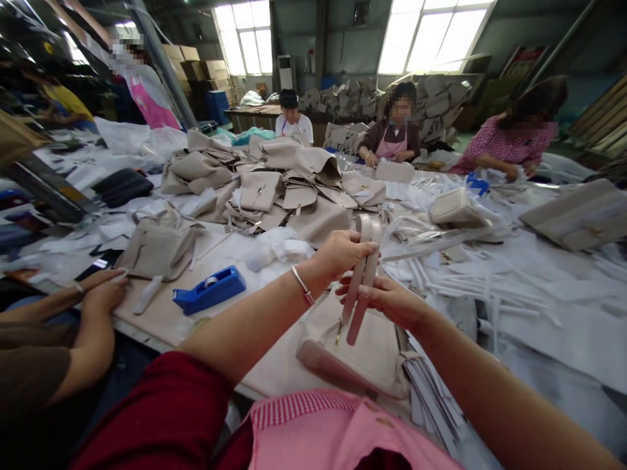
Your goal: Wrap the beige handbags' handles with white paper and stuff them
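left grip [337, 254] on strap [358, 320] partly hiding bag [377, 349]; dispenser [224, 286] near

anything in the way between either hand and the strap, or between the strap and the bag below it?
Nothing visible. Left hand and right hand both hold the strap. No obstruction shows between it and the bag; blue tape dispenser sits off to the left.
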`<state>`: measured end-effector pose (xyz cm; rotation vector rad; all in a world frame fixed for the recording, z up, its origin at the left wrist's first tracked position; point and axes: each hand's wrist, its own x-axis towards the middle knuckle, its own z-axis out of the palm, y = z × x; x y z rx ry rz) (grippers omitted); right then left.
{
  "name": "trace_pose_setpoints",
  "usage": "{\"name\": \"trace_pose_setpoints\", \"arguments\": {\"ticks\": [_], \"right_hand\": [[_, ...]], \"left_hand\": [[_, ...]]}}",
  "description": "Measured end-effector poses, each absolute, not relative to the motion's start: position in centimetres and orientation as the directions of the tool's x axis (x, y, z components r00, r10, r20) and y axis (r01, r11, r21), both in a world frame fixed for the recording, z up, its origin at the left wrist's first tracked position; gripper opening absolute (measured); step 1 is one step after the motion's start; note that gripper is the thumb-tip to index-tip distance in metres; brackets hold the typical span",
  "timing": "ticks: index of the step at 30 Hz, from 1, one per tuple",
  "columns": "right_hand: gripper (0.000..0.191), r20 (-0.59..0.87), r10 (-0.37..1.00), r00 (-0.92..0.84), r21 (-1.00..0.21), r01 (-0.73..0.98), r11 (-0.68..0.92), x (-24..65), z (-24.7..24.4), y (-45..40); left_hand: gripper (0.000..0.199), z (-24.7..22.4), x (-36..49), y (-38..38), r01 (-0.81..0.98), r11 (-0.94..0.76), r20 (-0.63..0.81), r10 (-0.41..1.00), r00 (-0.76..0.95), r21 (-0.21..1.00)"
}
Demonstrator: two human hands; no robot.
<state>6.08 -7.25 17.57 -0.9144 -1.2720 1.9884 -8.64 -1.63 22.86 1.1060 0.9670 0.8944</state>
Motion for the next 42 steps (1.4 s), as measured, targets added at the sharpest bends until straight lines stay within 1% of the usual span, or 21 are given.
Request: {"name": "trace_pose_setpoints", "arguments": {"ticks": [3, 6, 8, 10, 11, 13, 16, 19, 21, 23, 25, 27, 30, 32, 34, 36, 39, 41, 42], "right_hand": [[0.03, -0.225, 0.813, -0.538, -0.901, -0.204, -0.384, 5.1, 17.5, -6.9], [0.026, -0.235, 0.862, -0.448, -0.856, -0.324, -0.402, 5.8, 17.6, -5.5], [0.022, -0.242, 0.9, -0.363, -0.848, -0.372, -0.378, 6.9, 17.6, -4.4], [0.018, -0.254, 0.931, -0.261, -0.852, -0.395, -0.343, 7.8, 17.2, -3.5], [0.017, -0.265, 0.939, -0.219, -0.855, -0.397, -0.334, 8.1, 17.0, -3.1], [0.016, -0.278, 0.948, -0.158, -0.859, -0.401, -0.318, 8.1, 16.5, -2.6], [0.016, -0.276, 0.951, -0.14, -0.852, -0.422, -0.309, 7.1, 15.9, -2.3], [0.019, -0.247, 0.955, -0.165, -0.834, -0.466, -0.296, 5.5, 15.5, -2.5], [0.02, -0.232, 0.961, -0.149, -0.822, -0.498, -0.276, 4.6, 15.1, -2.8], [0.019, -0.21, 0.973, -0.094, -0.82, -0.525, -0.228, 3.9, 14.6, -2.9], [0.018, -0.179, 0.983, -0.033, -0.826, -0.538, -0.169, 3.5, 14.0, -3.2], [0.02, -0.149, 0.989, -0.013, -0.831, -0.54, -0.132, 3.4, 13.6, -3.5], [0.029, -0.146, 0.983, -0.113, -0.829, -0.527, -0.184, 3.2, 13.3, -4.7], [0.033, -0.198, 0.958, -0.208, -0.836, -0.475, -0.275, 2.9, 12.9, -5.7], [0.035, -0.281, 0.927, -0.25, -0.842, -0.4, -0.363, 2.5, 11.9, -6.7], [0.035, -0.354, 0.901, -0.25, -0.836, -0.348, -0.424, 2.1, 10.4, -7.6], [0.036, -0.43, 0.863, -0.263, -0.831, -0.259, -0.493, 1.7, 7.8, -8.6], [0.037, -0.479, 0.838, -0.26, -0.831, -0.172, -0.529, 1.6, 6.3, -9.0], [0.037, -0.498, 0.833, -0.24, -0.83, -0.144, -0.538, 1.7, 5.7, -9.1]], "left_hand": [[0.027, 22.7, -7.9, -0.5, -0.138, 0.178, -0.105, 0.902, 0.419, 0.974], [0.043, 21.2, -9.2, -0.8, -0.172, 0.224, -0.086, 0.812, 0.578, 0.959], [0.053, 19.4, -10.8, -1.9, -0.131, 0.317, -0.148, 0.718, 0.68, 0.939], [0.059, 17.1, -12.4, -3.5, -0.033, 0.416, -0.265, 0.636, 0.725, 0.909], [0.062, 16.0, -13.0, -4.3, 0.007, 0.463, -0.32, 0.602, 0.732, 0.887], [0.064, 14.3, -13.5, -5.6, 0.028, 0.517, -0.384, 0.597, 0.704, 0.855], [0.061, 13.2, -13.1, -6.6, 0.029, 0.501, -0.417, 0.686, 0.596, 0.865], [0.061, 13.5, -12.3, -6.7, -0.003, 0.482, -0.42, 0.767, 0.486, 0.876], [0.062, 13.9, -12.1, -6.8, -0.058, 0.499, -0.411, 0.769, 0.49, 0.865], [0.062, 14.1, -12.1, -7.1, -0.096, 0.53, -0.406, 0.742, 0.534, 0.842], [0.06, 14.1, -12.2, -7.4, -0.109, 0.563, -0.416, 0.715, 0.562, 0.819], [0.055, 13.7, -12.4, -7.6, -0.112, 0.579, -0.43, 0.708, 0.559, 0.807], [0.046, 12.6, -12.7, -7.9, -0.1, 0.552, -0.427, 0.735, 0.527, 0.828], [0.041, 11.8, -13.1, -8.3, -0.077, 0.523, -0.411, 0.743, 0.528, 0.849], [0.039, 10.9, -13.8, -8.9, -0.03, 0.505, -0.404, 0.724, 0.559, 0.863], [0.036, 9.9, -14.6, -9.7, 0.065, 0.482, -0.422, 0.685, 0.594, 0.874], [0.031, 8.5, -16.1, -11.2, 0.244, 0.409, -0.47, 0.663, 0.583, 0.879], [0.025, 7.7, -17.7, -12.1, 0.339, 0.315, -0.457, 0.712, 0.533, 0.886], [0.022, 7.4, -18.7, -12.6, 0.394, 0.244, -0.425, 0.765, 0.484, 0.886]]}}
